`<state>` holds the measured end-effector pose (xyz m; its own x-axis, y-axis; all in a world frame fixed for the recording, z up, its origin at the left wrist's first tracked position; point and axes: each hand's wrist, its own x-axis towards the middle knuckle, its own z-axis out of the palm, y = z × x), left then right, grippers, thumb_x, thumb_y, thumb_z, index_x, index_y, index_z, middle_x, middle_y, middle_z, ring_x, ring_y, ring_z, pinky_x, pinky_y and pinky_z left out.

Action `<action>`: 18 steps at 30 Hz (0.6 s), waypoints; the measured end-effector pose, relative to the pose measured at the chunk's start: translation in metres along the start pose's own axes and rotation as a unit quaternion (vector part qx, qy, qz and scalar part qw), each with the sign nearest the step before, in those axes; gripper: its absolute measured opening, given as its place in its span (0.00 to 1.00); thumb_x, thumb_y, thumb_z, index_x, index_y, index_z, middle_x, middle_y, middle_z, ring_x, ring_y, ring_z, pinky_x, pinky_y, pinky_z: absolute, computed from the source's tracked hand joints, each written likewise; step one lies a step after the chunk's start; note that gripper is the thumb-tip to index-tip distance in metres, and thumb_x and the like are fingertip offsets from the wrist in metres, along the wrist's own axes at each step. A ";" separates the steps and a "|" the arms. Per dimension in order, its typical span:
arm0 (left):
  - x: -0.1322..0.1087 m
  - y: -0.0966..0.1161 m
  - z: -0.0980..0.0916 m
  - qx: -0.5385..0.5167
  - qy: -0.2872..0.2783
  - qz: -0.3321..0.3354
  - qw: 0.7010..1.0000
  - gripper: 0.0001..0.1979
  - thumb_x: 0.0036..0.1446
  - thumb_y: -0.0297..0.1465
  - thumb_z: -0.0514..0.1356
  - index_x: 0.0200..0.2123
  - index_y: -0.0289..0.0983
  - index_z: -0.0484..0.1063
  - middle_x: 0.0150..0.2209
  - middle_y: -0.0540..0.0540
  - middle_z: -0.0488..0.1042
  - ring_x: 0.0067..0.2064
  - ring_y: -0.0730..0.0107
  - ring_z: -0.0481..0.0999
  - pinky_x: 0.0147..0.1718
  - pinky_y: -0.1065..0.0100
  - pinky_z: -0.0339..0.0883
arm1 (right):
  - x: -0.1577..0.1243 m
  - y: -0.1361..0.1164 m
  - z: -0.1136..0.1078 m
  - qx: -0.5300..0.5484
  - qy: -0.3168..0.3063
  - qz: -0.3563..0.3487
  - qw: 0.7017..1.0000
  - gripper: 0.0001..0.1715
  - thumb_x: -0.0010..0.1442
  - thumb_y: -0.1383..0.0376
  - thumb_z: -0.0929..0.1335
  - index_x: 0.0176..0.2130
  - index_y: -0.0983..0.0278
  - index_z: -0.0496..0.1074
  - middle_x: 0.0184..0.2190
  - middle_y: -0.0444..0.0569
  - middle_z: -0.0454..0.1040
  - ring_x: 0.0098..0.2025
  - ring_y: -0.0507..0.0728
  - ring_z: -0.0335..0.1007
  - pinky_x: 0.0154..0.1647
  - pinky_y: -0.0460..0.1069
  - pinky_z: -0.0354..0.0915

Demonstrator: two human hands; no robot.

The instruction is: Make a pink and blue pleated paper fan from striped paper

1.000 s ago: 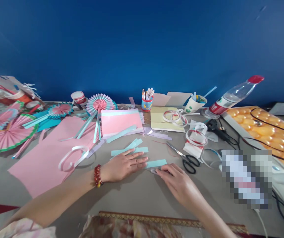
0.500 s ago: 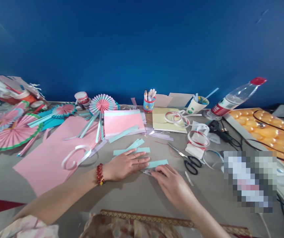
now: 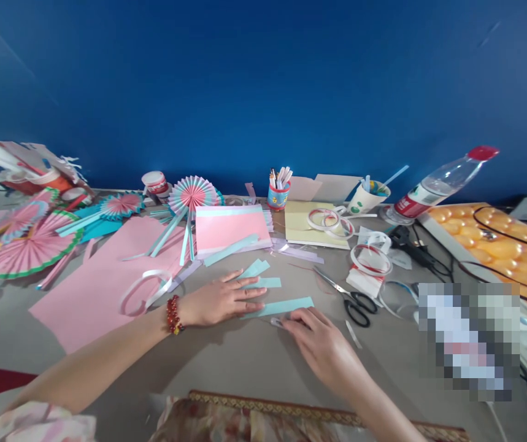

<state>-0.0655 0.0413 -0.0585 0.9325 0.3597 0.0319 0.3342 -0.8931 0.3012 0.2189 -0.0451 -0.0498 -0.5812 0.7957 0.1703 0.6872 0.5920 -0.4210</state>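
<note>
My left hand [image 3: 224,301] lies palm down with its fingers spread, its fingertips by the left end of a light-blue paper strip [image 3: 288,306]. Just below that strip, my right hand [image 3: 316,334] is closed round a small slim object with a pale, shiny tip [image 3: 276,321]; the rest of it is hidden in the fingers. Beyond my left fingers are more light-blue strips [image 3: 270,282], partly overlapping. Black-handled scissors [image 3: 357,306] rest to the right of my right hand, close to a thin white sliver [image 3: 353,334].
Pink paper sheets [image 3: 74,307] and folded paper fans [image 3: 192,195] spread over the left side. Along the back stand a pen cup [image 3: 278,196], a paper cup [image 3: 367,201] and a bottle [image 3: 429,193]. Tape rolls [image 3: 371,260], a black glue gun [image 3: 410,245] and cables occupy the right.
My left hand has slid left, uncovering more of the light-blue strip's left end. My right hand stays nearly in place, with the pale tip still pointing left.
</note>
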 end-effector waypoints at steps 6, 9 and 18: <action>-0.003 -0.001 0.006 0.015 -0.010 0.004 1.000 0.27 0.70 0.29 0.49 0.68 0.53 0.47 0.69 0.51 0.52 0.71 0.63 0.44 0.67 0.48 0.40 | 0.002 -0.001 0.004 -0.007 -0.001 -0.004 1.000 0.18 0.65 0.76 0.58 0.45 0.65 0.73 0.37 0.53 0.71 0.39 0.58 0.66 0.39 0.51 0.67; -0.002 0.000 0.005 0.010 -0.010 -0.001 1.000 0.27 0.70 0.30 0.49 0.68 0.55 0.47 0.69 0.51 0.52 0.71 0.64 0.45 0.67 0.49 0.40 | 0.004 -0.002 0.004 -0.006 -0.005 -0.011 1.000 0.18 0.65 0.76 0.58 0.45 0.66 0.73 0.36 0.53 0.71 0.38 0.58 0.66 0.39 0.51 0.67; -0.002 0.000 0.004 0.009 -0.036 -0.008 0.999 0.27 0.70 0.28 0.48 0.68 0.54 0.47 0.70 0.52 0.49 0.71 0.63 0.42 0.67 0.49 0.37 | 0.007 -0.008 0.013 -0.008 -0.002 -0.018 1.000 0.18 0.65 0.76 0.58 0.45 0.65 0.73 0.36 0.53 0.71 0.38 0.58 0.66 0.39 0.51 0.67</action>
<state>-0.0668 0.0392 -0.0623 0.9345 0.3535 -0.0414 0.3503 -0.8927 0.2835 0.2037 -0.0456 -0.0568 -0.6068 0.7739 0.1815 0.6733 0.6218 -0.4000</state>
